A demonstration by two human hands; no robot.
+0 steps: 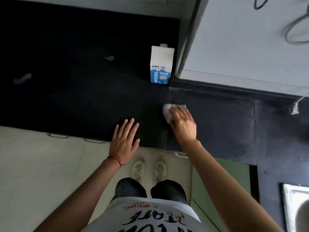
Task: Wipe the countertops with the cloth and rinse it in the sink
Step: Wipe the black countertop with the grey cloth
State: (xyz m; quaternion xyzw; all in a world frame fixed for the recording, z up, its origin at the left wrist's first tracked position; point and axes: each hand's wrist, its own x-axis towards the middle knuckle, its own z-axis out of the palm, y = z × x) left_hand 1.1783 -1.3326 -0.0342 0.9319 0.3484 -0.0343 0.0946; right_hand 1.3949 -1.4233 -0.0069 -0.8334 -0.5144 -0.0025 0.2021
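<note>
Cloth [168,113], bunched white, sits on the dark desk [217,124] under the right hand [183,124], whose fingers [181,113] clench it, while the left hand [124,139] hovers flat and released, and the sink [296,208] lies well off to the right.

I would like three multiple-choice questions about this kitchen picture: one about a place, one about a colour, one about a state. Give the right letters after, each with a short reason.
1. Where does the carton stand?
A. in the sink
B. on the dark countertop, by the pale appliance
C. on the floor

2. What colour is the string on the left wrist?
A. red
B. green
C. white

3. What is the right hand doing?
A. hanging free
B. lifting the carton
C. pressing the cloth on the countertop

Answers:
1 B: the carton stands upright on the countertop.
2 A: the string is red.
3 C: the right hand covers the cloth.
</note>
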